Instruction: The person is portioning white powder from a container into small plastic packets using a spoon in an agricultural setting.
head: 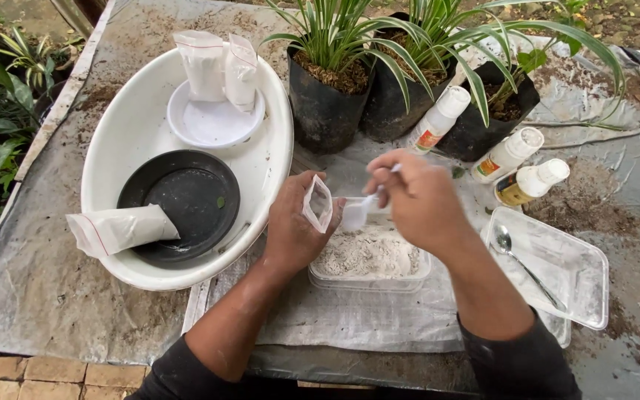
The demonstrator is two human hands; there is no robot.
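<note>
The left hand (pixel 294 230) pinches a small plastic bag (pixel 318 202) open over the tub of white powder (pixel 368 255) – limp, light, best held by its rim – while the right hand (pixel 420 196) grips what looks like a plastic spoon (pixel 357 212).

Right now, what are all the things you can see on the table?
Large white oval plastic basin: one, left.
Round black dish: one, inside the basin.
Small white round dish: one, basin's far end.
Filled clear powder bags: three, white; two stand on the white dish, one lies on the black dish.
Black nursery pots with striped green plants: three, far middle.
White-capped squeeze bottles: three, right of the pots.
Clear plastic tub of pale powder: one, centre.
Clear plastic lid: one, right.
Metal spoon: one, on the lid.
Left hand: holds small open clear bag.
Right hand: grip on white plastic spoon.
</note>
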